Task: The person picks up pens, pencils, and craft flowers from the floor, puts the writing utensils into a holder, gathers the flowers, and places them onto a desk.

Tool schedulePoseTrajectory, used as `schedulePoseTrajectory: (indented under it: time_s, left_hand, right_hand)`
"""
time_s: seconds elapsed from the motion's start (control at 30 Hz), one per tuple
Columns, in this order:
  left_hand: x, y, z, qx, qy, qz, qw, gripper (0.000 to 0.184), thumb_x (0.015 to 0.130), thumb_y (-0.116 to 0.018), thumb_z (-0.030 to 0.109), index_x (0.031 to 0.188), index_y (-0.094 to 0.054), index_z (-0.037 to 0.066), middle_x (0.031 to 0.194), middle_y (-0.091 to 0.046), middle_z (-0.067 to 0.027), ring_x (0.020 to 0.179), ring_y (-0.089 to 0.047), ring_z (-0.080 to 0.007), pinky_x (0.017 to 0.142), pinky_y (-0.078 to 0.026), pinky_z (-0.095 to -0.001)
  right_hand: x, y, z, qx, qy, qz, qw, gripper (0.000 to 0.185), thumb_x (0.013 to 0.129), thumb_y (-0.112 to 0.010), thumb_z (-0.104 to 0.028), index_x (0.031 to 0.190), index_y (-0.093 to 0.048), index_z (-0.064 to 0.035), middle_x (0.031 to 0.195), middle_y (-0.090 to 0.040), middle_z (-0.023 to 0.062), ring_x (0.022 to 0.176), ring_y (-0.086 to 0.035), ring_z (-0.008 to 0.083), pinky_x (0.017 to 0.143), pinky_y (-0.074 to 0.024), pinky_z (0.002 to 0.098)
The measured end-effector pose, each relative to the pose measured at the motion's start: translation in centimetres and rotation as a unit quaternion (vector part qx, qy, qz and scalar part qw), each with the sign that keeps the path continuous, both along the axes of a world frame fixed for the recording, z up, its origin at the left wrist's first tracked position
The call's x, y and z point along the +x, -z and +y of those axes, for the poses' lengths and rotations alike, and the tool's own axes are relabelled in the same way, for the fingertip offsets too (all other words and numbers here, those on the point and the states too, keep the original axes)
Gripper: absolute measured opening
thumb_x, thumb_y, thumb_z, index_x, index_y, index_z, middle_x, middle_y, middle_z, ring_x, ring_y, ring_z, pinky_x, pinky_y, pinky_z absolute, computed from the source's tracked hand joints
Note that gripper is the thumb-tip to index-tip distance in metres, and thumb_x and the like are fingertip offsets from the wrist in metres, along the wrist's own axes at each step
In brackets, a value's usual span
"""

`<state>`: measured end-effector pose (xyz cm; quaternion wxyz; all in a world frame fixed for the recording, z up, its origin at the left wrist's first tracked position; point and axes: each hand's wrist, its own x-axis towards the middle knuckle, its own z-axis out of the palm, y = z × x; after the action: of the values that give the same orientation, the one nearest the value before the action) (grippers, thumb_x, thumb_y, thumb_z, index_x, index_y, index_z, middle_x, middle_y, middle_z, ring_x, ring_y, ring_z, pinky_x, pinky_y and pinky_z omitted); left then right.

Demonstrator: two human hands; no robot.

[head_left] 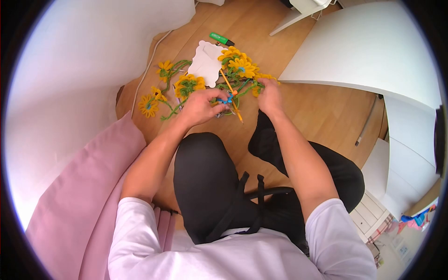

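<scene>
My left hand (201,108) is curled with thumb and fingers round a small blue fuzzy piece (226,100), which lies among pencils and green stems. My right hand (270,97) pinches at the yellow petals of a pipe-cleaner flower (265,76) on the right side of the pile; its fingertips are partly hidden. Between the hands a yellow pencil (226,80) slants across the stems. More pipe-cleaner flowers surround them: a yellow one with a blue centre (242,68), a bunch (189,85) beyond my left hand, and another flower (148,106) to the far left.
A white scalloped card (205,63) lies on the wooden floor (322,112) behind the flowers, with a green highlighter (221,38) beyond it. A white cable (148,70) runs along the left. White furniture (364,51) stands at the right; pink fabric (88,177) hangs at the left.
</scene>
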<state>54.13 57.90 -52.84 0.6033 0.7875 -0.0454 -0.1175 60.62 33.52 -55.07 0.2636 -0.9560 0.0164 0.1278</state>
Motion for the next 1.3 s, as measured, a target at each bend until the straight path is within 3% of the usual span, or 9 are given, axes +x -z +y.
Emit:
schedulePoseTrajectory:
  time_s: [0.27,0.4,0.5,0.6,0.77,1.0,1.17,1.23,1.3]
  left_hand:
    - [0.0,2.3,-0.2,0.169,0.127,-0.156,0.965,0.026,0.076,-0.077,0.021,0.099,-0.068,0.010,0.121,-0.061,-0.0084,0.108,-0.059,-0.0280,0.092,-0.048,-0.0374]
    - [0.8,0.6,-0.1,0.242,0.139,-0.057,0.958,0.032,0.075,-0.078,0.022,0.105,-0.069,0.014,0.126,-0.055,-0.0113,0.111,-0.055,-0.0298,0.094,-0.047,-0.0382]
    - [1.5,-1.2,0.6,0.165,0.083,0.007,0.983,0.029,0.083,-0.073,0.025,0.107,-0.068,0.011,0.108,-0.063,-0.0095,0.101,-0.060,-0.0243,0.086,-0.050,-0.0363]
    - [2.2,-2.0,1.0,-0.024,-0.201,-0.029,0.979,0.026,0.100,-0.055,0.024,0.106,-0.060,-0.001,0.076,-0.054,0.0011,0.074,-0.054,-0.0112,0.069,-0.048,-0.0262]
    - [3.6,-5.4,-0.6,-0.198,-0.310,-0.088,0.926,0.027,0.101,-0.052,0.029,0.099,-0.053,0.002,0.072,-0.050,-0.0007,0.060,-0.041,-0.0065,0.052,-0.037,-0.0222]
    - [2.8,-3.3,-2.7,-0.143,-0.109,-0.079,0.981,0.025,0.100,-0.056,0.024,0.108,-0.060,0.001,0.083,-0.060,-0.0029,0.076,-0.054,-0.0109,0.069,-0.046,-0.0264]
    - [2.8,-2.5,-1.1,-0.024,0.067,0.001,0.997,0.048,0.105,-0.036,0.039,0.114,-0.059,-0.002,0.105,-0.063,-0.0101,0.102,-0.059,-0.0253,0.095,-0.043,-0.0373]
    - [3.0,-3.3,-0.3,0.027,0.056,-0.021,0.998,0.048,0.105,-0.035,0.040,0.108,-0.062,0.000,0.103,-0.063,-0.0125,0.101,-0.060,-0.0312,0.092,-0.045,-0.0399]
    - [3.5,-5.2,0.8,0.212,0.159,0.003,0.964,0.040,0.102,-0.044,0.038,0.103,-0.064,0.003,0.099,-0.063,-0.0155,0.096,-0.060,-0.0354,0.084,-0.048,-0.0417]
  right_hand:
    - [-0.6,0.5,-0.8,-0.114,-0.136,0.071,0.981,0.041,0.083,-0.066,-0.011,0.124,-0.062,-0.0147,0.121,-0.054,0.0142,0.117,-0.050,0.0319,0.100,-0.0439,0.0412]
    - [-0.8,0.2,-1.0,-0.089,-0.181,0.077,0.976,0.037,0.082,-0.067,-0.013,0.119,-0.065,-0.0153,0.120,-0.055,0.0139,0.117,-0.049,0.0321,0.100,-0.0439,0.0414]
    - [-0.6,0.7,-1.4,-0.091,-0.207,0.111,0.968,0.033,0.082,-0.065,-0.012,0.115,-0.067,-0.0142,0.118,-0.055,0.0134,0.116,-0.050,0.0320,0.098,-0.0448,0.0411]
    - [-0.2,2.0,-1.9,-0.067,-0.187,0.097,0.975,0.031,0.082,-0.064,-0.010,0.113,-0.067,-0.0135,0.116,-0.056,0.0131,0.115,-0.051,0.0317,0.098,-0.0454,0.0409]
    - [0.1,1.4,-1.1,-0.031,-0.147,0.124,0.981,0.035,0.083,-0.062,-0.008,0.118,-0.063,-0.0127,0.117,-0.056,0.0153,0.114,-0.052,0.0329,0.097,-0.0455,0.0417]
    - [-1.2,2.0,-1.0,0.058,0.018,0.068,0.996,0.038,0.084,-0.059,-0.007,0.122,-0.057,-0.0061,0.110,-0.060,0.0202,0.104,-0.058,0.0371,0.090,-0.0486,0.0423]
    - [-7.9,3.4,-0.9,-0.034,0.019,0.231,0.972,0.025,0.078,-0.058,-0.010,0.099,-0.065,0.0010,0.093,-0.068,0.0241,0.089,-0.068,0.0371,0.081,-0.0539,0.0432]
    - [-9.9,2.3,1.1,0.042,0.039,0.477,0.877,0.032,0.084,-0.057,-0.022,0.094,-0.067,0.0072,0.081,-0.068,0.0262,0.060,-0.069,0.0315,0.062,-0.0567,0.0389]
    - [-12.0,2.5,4.1,-0.045,-0.049,0.472,0.879,0.046,0.085,-0.065,-0.040,0.097,-0.067,0.0049,0.089,-0.070,0.0236,0.081,-0.071,0.0298,0.072,-0.0562,0.0380]
